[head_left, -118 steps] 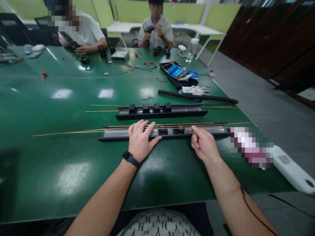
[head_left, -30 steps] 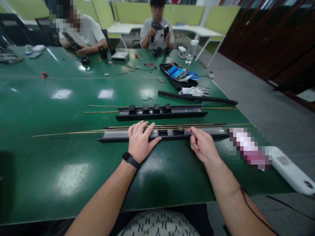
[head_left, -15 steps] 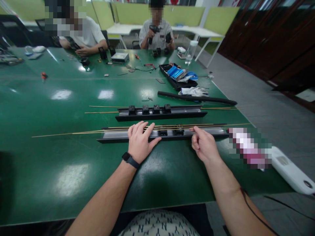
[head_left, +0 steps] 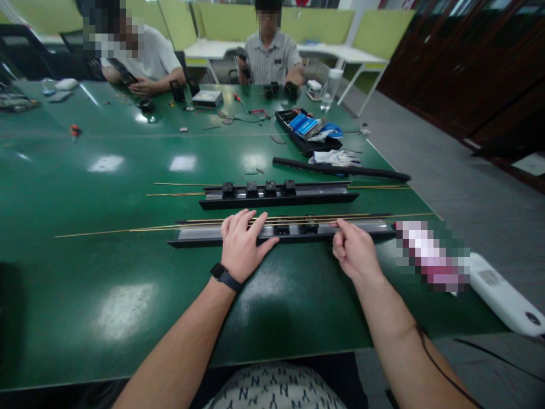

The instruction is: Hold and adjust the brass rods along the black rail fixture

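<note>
One gold rod (head_left: 149, 229) had slid, its left tip nearer the near channel (head_left: 196, 243); beyond that channel, a co-worker (head_left: 269, 57) had lowered a drill (head_left: 242, 61) and one hand (head_left: 294, 74).

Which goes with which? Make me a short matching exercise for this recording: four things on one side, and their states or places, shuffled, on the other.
Things:
1. left hand
2. right hand
3. watch
4. gloves

States or places:
A. mostly white, lying by the black tube
B. index finger out at the thin rods, other fingers curled
C. dark, worn with a strap
D. fingers spread over the near rail

Right pairs: 1-D, 2-B, 3-C, 4-A
</note>
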The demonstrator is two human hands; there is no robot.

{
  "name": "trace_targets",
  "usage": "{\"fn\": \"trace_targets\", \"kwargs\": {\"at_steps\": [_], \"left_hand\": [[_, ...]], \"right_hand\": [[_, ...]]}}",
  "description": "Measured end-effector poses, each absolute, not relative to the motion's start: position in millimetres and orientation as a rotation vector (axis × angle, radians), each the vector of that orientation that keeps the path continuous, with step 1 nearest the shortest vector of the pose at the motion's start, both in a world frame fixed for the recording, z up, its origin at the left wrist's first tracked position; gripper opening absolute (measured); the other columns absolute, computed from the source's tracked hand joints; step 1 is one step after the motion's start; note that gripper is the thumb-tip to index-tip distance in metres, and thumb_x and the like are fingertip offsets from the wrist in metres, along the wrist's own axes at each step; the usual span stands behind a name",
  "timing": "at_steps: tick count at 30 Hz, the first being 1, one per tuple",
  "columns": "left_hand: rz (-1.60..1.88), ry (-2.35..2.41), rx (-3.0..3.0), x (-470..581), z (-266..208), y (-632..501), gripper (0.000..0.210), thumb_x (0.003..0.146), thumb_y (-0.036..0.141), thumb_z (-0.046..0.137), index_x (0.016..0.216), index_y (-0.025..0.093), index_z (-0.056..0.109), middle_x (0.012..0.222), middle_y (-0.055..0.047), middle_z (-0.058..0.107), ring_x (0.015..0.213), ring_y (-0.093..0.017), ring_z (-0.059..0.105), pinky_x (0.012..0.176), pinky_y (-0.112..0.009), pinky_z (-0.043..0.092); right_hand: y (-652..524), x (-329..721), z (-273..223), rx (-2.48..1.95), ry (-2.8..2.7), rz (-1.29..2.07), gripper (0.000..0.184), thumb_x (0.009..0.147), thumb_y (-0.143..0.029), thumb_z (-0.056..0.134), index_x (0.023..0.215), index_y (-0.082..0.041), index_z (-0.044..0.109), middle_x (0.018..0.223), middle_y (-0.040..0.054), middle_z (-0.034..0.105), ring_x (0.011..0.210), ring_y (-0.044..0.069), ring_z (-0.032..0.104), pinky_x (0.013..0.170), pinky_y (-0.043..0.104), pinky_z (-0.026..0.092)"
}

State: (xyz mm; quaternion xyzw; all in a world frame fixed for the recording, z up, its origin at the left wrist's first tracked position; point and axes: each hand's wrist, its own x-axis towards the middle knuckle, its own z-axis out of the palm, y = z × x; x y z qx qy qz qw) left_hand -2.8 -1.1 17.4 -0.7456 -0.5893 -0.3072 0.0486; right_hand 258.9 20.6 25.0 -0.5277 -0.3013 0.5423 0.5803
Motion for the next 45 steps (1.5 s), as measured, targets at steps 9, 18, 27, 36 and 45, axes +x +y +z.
{"fn": "trace_targets", "kwargs": {"at_steps": [9,18,27,36,45], "left_hand": [[-0.943,-1.805,-2.269,-2.4,18.0,-2.0,0.055,0.088,0.055,0.071,0.135,0.028,0.063,0.136,-0.012,0.064,0.135,-0.033,0.051,0.115,-0.053,0.03],[-0.945,-1.795,-2.268,-3.0,16.5,-1.3,0.056,0.087,0.055,0.071,0.135,0.027,0.063,0.136,-0.012,0.064,0.135,-0.032,0.051,0.116,-0.051,0.03],[-0.945,-1.801,-2.264,-2.6,15.8,-0.8,0.056,0.087,0.055,0.072,0.135,0.028,0.063,0.136,-0.012,0.064,0.135,-0.034,0.051,0.115,-0.053,0.031],[-0.947,-1.807,-2.267,-2.8,16.2,-1.4,0.055,0.087,0.055,0.071,0.135,0.028,0.063,0.136,-0.012,0.064,0.135,-0.033,0.051,0.116,-0.053,0.03],[-0.946,-1.795,-2.267,-3.0,15.3,-0.9,0.055,0.088,0.055,0.071,0.135,0.027,0.063,0.136,-0.012,0.064,0.135,-0.033,0.051,0.116,-0.052,0.03]], "right_hand": [[18.9,254.5,27.3,-1.239,-0.743,1.33,0.034,0.078,-0.045,0.083,0.084,-0.018,0.065,0.045,-0.0068,0.05,0.029,0.005,0.032,0.028,0.016,0.021],[20.4,258.0,24.9,-1.227,-0.699,1.295,0.029,0.078,-0.04,0.082,0.086,-0.016,0.068,0.045,-0.007,0.049,0.029,0.005,0.032,0.027,0.016,0.021],[20.8,258.1,26.3,-1.233,-0.696,1.282,0.028,0.078,-0.04,0.081,0.085,-0.016,0.067,0.043,-0.0072,0.048,0.028,0.005,0.031,0.028,0.016,0.02],[19.6,256.9,25.9,-1.233,-0.727,1.321,0.03,0.077,-0.04,0.083,0.087,-0.015,0.069,0.045,-0.0064,0.05,0.029,0.004,0.031,0.028,0.015,0.02],[21.2,260.7,24.9,-1.227,-0.666,1.259,0.025,0.077,-0.035,0.082,0.084,-0.016,0.068,0.044,-0.0067,0.049,0.029,0.005,0.032,0.027,0.016,0.021]]}}
